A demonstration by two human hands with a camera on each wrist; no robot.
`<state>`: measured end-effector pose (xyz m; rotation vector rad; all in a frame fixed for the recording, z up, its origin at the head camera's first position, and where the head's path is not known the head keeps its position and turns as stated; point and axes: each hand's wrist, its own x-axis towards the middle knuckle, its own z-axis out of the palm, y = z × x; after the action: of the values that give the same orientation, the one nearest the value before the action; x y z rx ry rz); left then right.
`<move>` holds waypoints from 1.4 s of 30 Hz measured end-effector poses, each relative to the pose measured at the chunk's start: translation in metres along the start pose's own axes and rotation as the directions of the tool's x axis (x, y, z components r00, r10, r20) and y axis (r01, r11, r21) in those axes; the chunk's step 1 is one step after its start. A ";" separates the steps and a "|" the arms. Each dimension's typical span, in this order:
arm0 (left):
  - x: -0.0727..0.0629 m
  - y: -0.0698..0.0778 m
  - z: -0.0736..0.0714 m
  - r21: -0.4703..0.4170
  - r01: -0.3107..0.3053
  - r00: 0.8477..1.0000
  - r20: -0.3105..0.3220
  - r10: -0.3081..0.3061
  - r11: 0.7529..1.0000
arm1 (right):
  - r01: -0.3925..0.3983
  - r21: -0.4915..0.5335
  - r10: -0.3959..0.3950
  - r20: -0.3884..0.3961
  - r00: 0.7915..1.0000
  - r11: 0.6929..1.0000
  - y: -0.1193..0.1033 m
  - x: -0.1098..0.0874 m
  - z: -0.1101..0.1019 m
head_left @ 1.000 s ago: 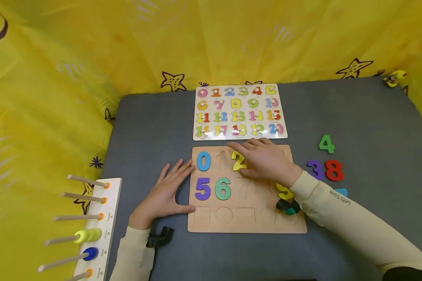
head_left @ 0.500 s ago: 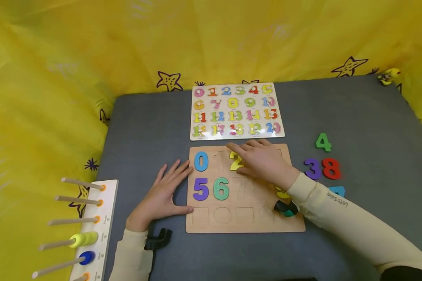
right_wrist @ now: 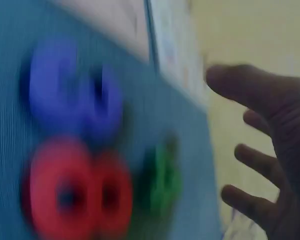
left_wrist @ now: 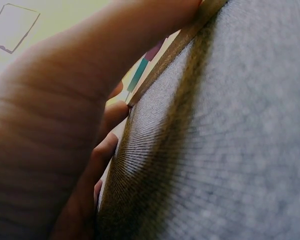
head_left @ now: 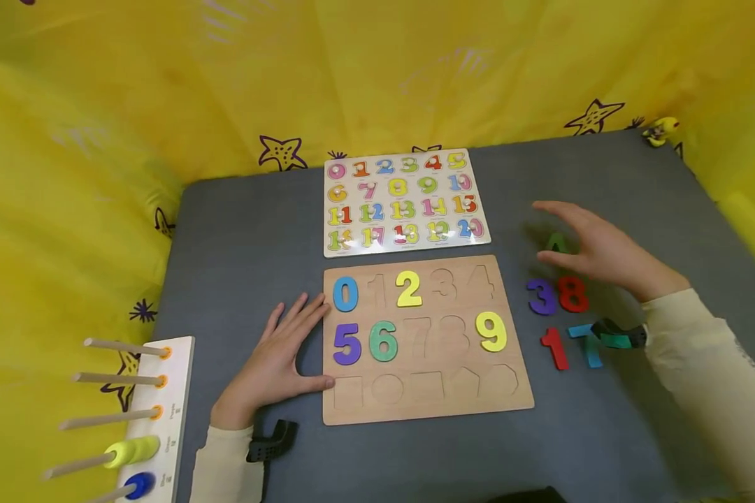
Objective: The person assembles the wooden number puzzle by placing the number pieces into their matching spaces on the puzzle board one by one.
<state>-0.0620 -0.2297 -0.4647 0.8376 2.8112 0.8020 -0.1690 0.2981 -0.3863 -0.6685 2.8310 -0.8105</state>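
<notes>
My left hand rests with spread fingers against the left edge of the wooden number board. In the board's recesses lie a blue 0, a yellow 2, a purple 5, a teal 6 and a yellow 9. My right hand hovers over the green 4, fingers and thumb apart, holding nothing; it partly hides that piece. Just nearer lie a purple 3 and a red 8, blurred in the right wrist view.
A red 1 and a blue piece, partly covered by the wrist strap, lie right of the board. Behind stands a printed number puzzle. A white peg rack is at the left, a small yellow toy far right.
My right hand has left the yellow 2 on the board and moved right, over to the green 4. The yellow 2 now lies uncovered in the top row. The left hand stays at the board's edge.
</notes>
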 end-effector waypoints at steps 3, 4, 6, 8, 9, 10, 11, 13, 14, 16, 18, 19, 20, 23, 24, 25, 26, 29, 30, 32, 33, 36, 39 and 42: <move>-0.003 -0.002 -0.001 0.002 -0.003 1.000 -0.002 0.003 1.000 | -0.105 0.036 0.101 0.088 0.991 0.994 0.030 -0.011 -0.006; -0.003 -0.003 -0.001 0.003 -0.004 1.000 -0.001 0.004 1.000 | -0.127 0.041 0.121 0.112 0.986 0.991 0.037 -0.014 -0.005; -0.004 -0.003 -0.001 0.001 -0.006 1.000 0.001 0.006 1.000 | -0.135 0.035 0.129 0.135 0.982 0.990 0.048 -0.017 -0.001; -0.005 -0.003 -0.001 0.002 -0.009 1.000 0.000 0.009 1.000 | -0.114 0.017 0.111 0.135 0.985 0.993 0.056 -0.019 0.003; -0.005 -0.003 -0.001 0.001 -0.011 1.000 -0.001 0.011 1.000 | -0.093 0.009 0.091 0.127 0.988 0.996 0.058 -0.019 0.005; -0.006 -0.003 -0.001 0.001 -0.014 1.000 -0.001 0.014 1.000 | -0.070 0.000 0.069 0.115 0.991 0.998 0.060 -0.019 0.006; -0.006 -0.003 -0.001 0.001 -0.017 1.000 -0.001 0.017 1.000 | -0.050 -0.011 0.051 0.102 0.993 0.999 0.062 -0.020 0.007; -0.005 -0.003 0.000 0.006 -0.024 1.000 -0.002 0.024 1.000 | -0.016 -0.023 0.018 0.081 0.997 1.000 0.064 -0.020 0.008; -0.005 -0.003 0.000 0.006 -0.027 1.000 -0.003 0.027 1.000 | -0.005 -0.031 0.008 0.074 0.997 1.000 0.065 -0.020 0.009; -0.005 -0.004 0.001 0.010 -0.032 0.999 -0.005 0.032 0.999 | 0.000 -0.034 0.002 0.060 0.998 0.999 0.066 -0.021 0.009; -0.004 -0.004 0.001 0.014 -0.034 0.999 -0.006 0.035 0.999 | -0.004 -0.031 0.006 0.057 0.998 1.000 0.067 -0.021 0.009; -0.004 -0.004 0.001 0.016 -0.036 0.999 -0.007 0.036 0.999 | -0.006 -0.028 0.007 0.055 0.998 1.000 0.067 -0.020 0.010; -0.004 -0.004 0.001 0.014 -0.037 0.999 -0.007 0.037 0.999 | -0.011 -0.026 0.012 0.052 0.999 1.000 0.066 -0.021 0.010; -0.004 -0.003 0.001 0.016 -0.039 0.999 0.001 0.039 0.999 | -0.016 -0.031 0.017 0.034 0.999 0.999 0.062 -0.021 0.011; -0.004 -0.003 0.001 0.017 -0.039 0.999 0.004 0.039 0.999 | -0.010 -0.042 0.012 0.026 1.000 0.999 0.058 -0.021 0.011; -0.003 -0.003 0.001 0.016 -0.039 0.999 0.006 0.039 0.999 | 0.001 -0.055 0.000 0.019 1.000 0.998 0.053 -0.020 0.012; -0.003 -0.002 0.001 0.014 -0.038 0.999 0.008 0.037 0.999 | 0.012 -0.071 -0.011 0.015 1.000 0.997 0.048 -0.019 0.012; -0.003 -0.002 0.001 0.018 -0.036 0.999 0.008 0.035 0.999 | 0.064 -0.100 -0.065 -0.004 0.998 0.993 0.025 -0.014 0.015; -0.003 -0.002 0.001 0.019 -0.035 0.999 0.005 0.035 0.999 | 0.088 -0.108 -0.089 -0.008 0.996 0.990 0.017 -0.012 0.017; -0.003 -0.002 0.000 0.022 -0.035 0.999 0.002 0.035 0.999 | 0.124 -0.115 -0.126 -0.013 0.992 0.986 0.001 -0.009 0.023; -0.003 -0.002 0.000 0.023 -0.036 0.999 0.001 0.036 0.999 | 0.142 -0.119 -0.144 -0.014 0.989 0.983 -0.007 -0.007 0.026; -0.003 -0.002 -0.001 0.026 -0.036 0.999 -0.003 0.036 0.999 | 0.193 -0.145 -0.195 0.004 0.981 0.970 -0.022 -0.005 0.039; -0.002 -0.001 -0.001 0.026 -0.033 0.999 -0.003 0.033 0.999 | 0.216 -0.164 -0.215 0.019 0.976 0.963 -0.030 -0.003 0.052; -0.002 -0.001 -0.001 0.027 -0.033 0.999 -0.002 0.033 0.999 | 0.209 -0.173 -0.208 0.026 0.978 0.962 -0.033 0.000 0.061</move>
<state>-0.0615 -0.2321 -0.4642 0.8894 2.8232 0.7716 -0.1423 0.2437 -0.4210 -1.0071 2.8821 -0.5868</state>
